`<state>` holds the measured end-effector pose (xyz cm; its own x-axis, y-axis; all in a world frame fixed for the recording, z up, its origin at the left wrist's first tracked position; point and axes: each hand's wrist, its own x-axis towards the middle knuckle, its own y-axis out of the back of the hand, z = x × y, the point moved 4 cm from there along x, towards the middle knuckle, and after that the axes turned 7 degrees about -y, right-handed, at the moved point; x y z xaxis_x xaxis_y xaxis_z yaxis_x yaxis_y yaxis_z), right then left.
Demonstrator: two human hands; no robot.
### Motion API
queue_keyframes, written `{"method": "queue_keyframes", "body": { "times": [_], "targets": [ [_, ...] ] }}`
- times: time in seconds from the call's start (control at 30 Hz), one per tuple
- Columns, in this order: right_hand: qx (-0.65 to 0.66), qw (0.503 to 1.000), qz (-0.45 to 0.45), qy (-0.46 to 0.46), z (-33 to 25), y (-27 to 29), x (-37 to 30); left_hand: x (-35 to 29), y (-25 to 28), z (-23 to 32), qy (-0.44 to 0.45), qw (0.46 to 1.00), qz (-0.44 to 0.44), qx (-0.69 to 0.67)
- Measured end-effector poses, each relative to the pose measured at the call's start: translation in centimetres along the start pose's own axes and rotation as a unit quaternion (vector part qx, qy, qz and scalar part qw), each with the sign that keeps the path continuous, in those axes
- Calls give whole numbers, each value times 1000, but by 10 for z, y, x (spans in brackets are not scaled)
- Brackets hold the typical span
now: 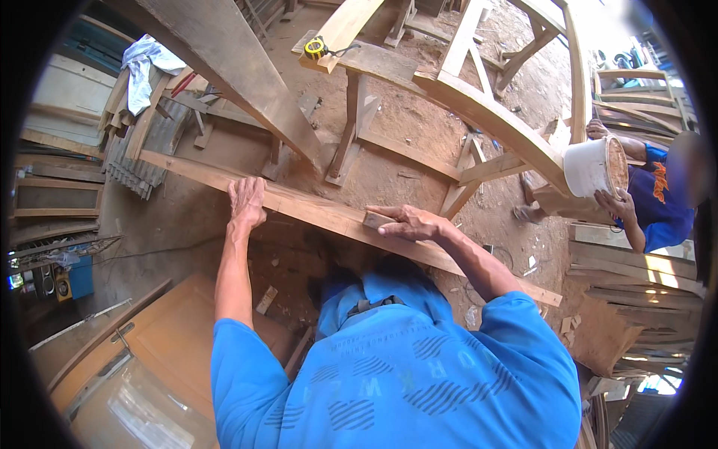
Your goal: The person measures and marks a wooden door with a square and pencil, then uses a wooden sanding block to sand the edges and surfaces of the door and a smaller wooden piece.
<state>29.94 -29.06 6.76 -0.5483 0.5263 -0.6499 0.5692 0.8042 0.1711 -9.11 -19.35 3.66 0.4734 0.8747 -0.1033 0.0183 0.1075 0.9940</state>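
A long, pale wooden board [323, 212] runs across in front of me, from the far left down to the near right. My left hand [246, 203] is closed over the board's edge, left of its middle. Farther right along the same board, my right hand [413, 223] grips a small wooden block [376, 220] lying against the board's upper face. The thumb and fingers press along the block, and its underside is hidden.
A yellow tape measure [315, 49] sits on a plank beyond the board. Wooden frame pieces [497, 120] stand ahead. A co-worker [657, 187] at right holds a white bucket [591, 169]. A wooden door panel [176, 337] lies at lower left. Stacked boards [636, 284] line the right.
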Motion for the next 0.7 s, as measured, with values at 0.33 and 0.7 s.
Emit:
{"method": "queue_keyframes", "body": {
  "times": [0.33, 0.7],
  "targets": [
    [20, 998, 28, 60, -2, -8, 24, 3, -2, 2, 26, 998, -48, 9],
    [512, 814, 207, 180, 28, 31, -59, 8, -1, -7, -26, 999, -23, -25]
  ]
}}
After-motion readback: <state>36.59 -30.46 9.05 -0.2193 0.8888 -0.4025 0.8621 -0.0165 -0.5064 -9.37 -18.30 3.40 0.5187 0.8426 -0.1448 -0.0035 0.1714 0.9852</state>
